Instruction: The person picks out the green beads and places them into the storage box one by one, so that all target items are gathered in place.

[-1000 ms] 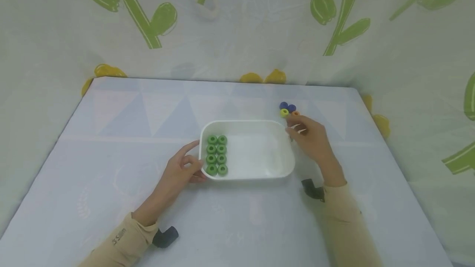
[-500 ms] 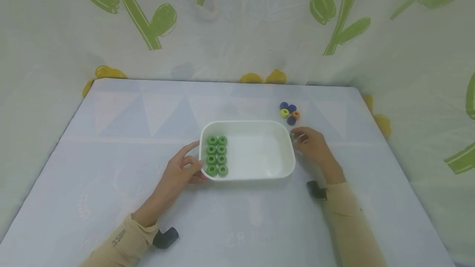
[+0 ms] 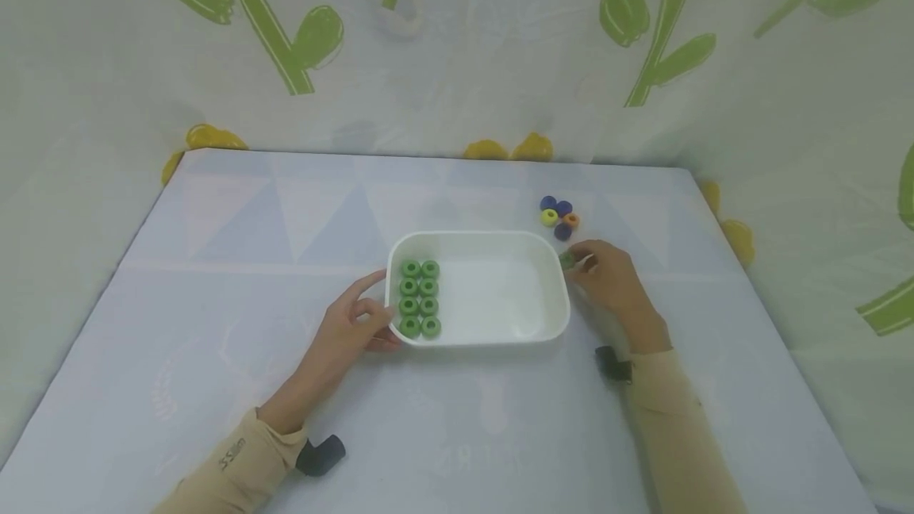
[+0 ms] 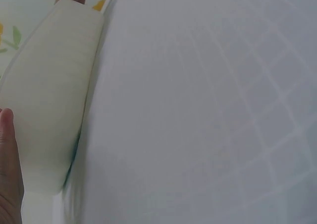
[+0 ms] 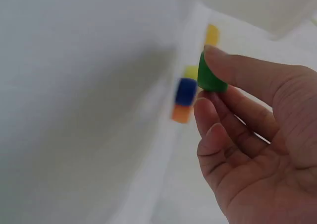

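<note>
A white rectangular tray [image 3: 500, 284] lies mid-table, with two columns of green beads [image 3: 408, 287] standing along its left end. My left hand [image 3: 350, 325] holds the tray's left side, thumb at the rim and fingers spread along the outside wall. In the left wrist view, only part of a finger [image 4: 10, 169] shows against the tray wall [image 4: 49, 95]. My right hand [image 3: 610, 280] pinches another green bead [image 5: 210, 75] between thumb and fingertips, just outside the tray's right rim. The other fingers of this hand are loosely curled below it.
Behind the right hand sits a loose cluster: a yellow bead [image 3: 548, 217], an orange bead [image 3: 571, 220], a dark blue bead [image 3: 562, 232] and two more blue ones at the back. A printed curtain [image 3: 485, 54] hangs behind the table's far edge.
My right hand has drawn back from the cluster toward me and slightly right, uncovering the dark blue bead and showing the green one in its pinch. The left hand and tray have stayed put.
</note>
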`<state>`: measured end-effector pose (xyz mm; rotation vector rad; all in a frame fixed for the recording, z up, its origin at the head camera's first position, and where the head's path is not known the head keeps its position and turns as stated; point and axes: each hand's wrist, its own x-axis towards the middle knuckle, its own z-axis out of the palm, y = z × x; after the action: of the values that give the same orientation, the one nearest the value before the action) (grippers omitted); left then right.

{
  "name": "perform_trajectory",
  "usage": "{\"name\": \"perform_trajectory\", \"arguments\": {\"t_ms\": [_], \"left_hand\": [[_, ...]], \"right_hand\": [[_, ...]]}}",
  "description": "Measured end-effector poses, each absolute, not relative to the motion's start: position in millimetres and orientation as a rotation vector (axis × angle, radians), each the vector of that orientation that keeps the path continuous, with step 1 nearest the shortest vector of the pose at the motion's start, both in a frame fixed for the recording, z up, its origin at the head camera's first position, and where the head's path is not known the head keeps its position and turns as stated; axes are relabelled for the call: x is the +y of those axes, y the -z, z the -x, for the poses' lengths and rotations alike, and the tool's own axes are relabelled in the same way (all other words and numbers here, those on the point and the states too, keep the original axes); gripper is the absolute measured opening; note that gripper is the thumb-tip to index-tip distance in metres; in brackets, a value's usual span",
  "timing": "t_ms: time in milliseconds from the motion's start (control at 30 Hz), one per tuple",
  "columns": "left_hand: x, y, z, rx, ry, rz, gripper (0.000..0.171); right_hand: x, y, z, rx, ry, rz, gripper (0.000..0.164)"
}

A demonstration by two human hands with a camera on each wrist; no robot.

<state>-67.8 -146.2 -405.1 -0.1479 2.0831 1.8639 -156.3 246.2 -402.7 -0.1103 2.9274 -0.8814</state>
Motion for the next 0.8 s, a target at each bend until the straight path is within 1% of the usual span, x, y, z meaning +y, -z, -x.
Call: {"name": "perform_trajectory", "arguments": {"t_ms": [133, 300, 433, 600, 800], "left_hand": [[-146, 404, 68, 2.098, -1.847, 0.147, 0.064], [-147, 402, 69, 2.116, -1.831, 0.151, 0.064], [-147, 402, 70, 2.111, -1.835, 0.154, 0.064], [-148, 404, 70, 2.09, -1.854, 0.151, 0.064], [-149, 405, 70, 2.094, -1.862, 0.143, 0.063]], "right_hand": [[238, 379, 144, 3.058, 0.964, 0.2, 0.035], [199, 357, 126, 3.062, 0.979, 0.392, 0.029], [162, 361, 120, 2.885, 0.89, 0.572, 0.027], [128, 375, 119, 2.691, 0.76, 0.597, 0.03], [107, 391, 127, 2.58, 0.705, 0.645, 0.03]]}}
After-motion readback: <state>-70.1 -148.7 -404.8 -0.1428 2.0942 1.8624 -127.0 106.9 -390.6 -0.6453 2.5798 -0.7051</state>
